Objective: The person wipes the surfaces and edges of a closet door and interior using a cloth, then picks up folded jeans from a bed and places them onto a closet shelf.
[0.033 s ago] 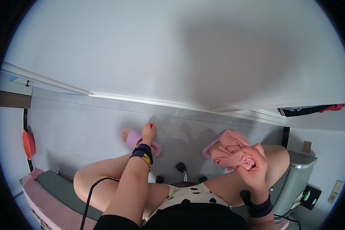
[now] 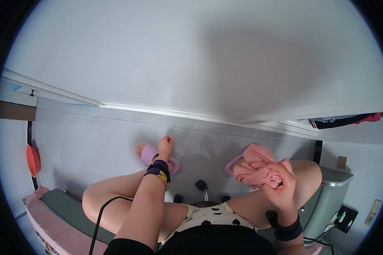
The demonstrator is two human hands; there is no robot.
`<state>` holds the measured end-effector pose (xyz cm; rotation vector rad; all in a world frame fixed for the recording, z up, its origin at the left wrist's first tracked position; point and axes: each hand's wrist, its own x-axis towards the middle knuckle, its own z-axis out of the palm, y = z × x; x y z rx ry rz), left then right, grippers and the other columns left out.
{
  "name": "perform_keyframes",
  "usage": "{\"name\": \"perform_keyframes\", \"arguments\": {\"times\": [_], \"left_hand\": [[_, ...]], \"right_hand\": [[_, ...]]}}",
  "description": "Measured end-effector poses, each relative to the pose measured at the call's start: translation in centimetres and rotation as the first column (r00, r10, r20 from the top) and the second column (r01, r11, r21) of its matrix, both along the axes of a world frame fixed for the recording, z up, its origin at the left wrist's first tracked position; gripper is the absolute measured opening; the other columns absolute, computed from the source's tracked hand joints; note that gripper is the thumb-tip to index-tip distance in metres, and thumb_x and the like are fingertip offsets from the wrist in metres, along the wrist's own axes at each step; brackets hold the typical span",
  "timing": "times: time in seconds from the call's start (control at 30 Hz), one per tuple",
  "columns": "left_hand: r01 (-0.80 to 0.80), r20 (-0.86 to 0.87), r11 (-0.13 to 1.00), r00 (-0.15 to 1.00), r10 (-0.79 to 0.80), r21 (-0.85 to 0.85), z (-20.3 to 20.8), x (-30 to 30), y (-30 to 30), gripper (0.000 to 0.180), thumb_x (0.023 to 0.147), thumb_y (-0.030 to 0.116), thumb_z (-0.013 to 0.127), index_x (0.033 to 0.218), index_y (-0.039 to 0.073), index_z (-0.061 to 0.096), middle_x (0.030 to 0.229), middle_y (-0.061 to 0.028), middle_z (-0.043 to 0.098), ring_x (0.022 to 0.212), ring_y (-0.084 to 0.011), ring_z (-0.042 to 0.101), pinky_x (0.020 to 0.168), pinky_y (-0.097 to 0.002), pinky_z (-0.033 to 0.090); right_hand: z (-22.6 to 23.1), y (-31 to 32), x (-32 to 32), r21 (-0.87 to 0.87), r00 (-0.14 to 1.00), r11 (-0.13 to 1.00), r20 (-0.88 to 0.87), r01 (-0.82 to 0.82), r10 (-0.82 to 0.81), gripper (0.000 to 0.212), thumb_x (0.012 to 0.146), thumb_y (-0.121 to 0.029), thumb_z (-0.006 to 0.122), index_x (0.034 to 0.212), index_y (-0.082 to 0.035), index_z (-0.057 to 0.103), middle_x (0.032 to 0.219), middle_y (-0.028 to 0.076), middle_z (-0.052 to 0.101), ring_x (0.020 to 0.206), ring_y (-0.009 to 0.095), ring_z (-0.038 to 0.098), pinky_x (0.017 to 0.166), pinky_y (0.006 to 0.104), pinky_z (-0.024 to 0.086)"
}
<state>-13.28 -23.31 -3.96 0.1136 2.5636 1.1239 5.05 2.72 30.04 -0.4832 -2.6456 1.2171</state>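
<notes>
My right hand [image 2: 281,185] is closed round a bunched pink cloth [image 2: 258,166] with a fluffy, towel-like texture. Its loose folds stick out to the left of my fingers, above my right knee and slipper. A small dark spot shows between the cloth and my palm; I cannot make out what it is. My left hand [image 2: 166,147] is curled into a fist over my left slipper [image 2: 148,154], with nothing visible in it. Dark straps circle both of my wrists.
A white wall or panel [image 2: 157,55] rises ahead of the grey tiled floor [image 2: 85,140]. An orange basin [image 2: 33,160] stands at the far left. Grey-green furniture [image 2: 334,199] is close on my right, and a chair base [image 2: 201,185] shows between my legs. A black cable [image 2: 98,223] crosses my left thigh.
</notes>
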Motion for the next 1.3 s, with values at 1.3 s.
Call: {"name": "perform_keyframes", "arguments": {"times": [1.3], "left_hand": [[0.866,-0.257,-0.150,-0.026,-0.966,0.477,26.5,18.2,46.0,0.011,0.083,0.012,0.054,0.085,0.001,0.056,0.070,-0.0030,0.054,0.060,-0.0110,0.051,0.054,-0.0262,0.047]], "right_hand": [[2.4,4.4,15.6,-0.041,0.786,0.839,-0.327,0.542,-0.524,0.030,0.054,-0.002,0.063,0.084,-0.008,0.064,0.072,0.006,0.046,0.064,0.022,0.050,0.057,0.0305,0.041]]}}
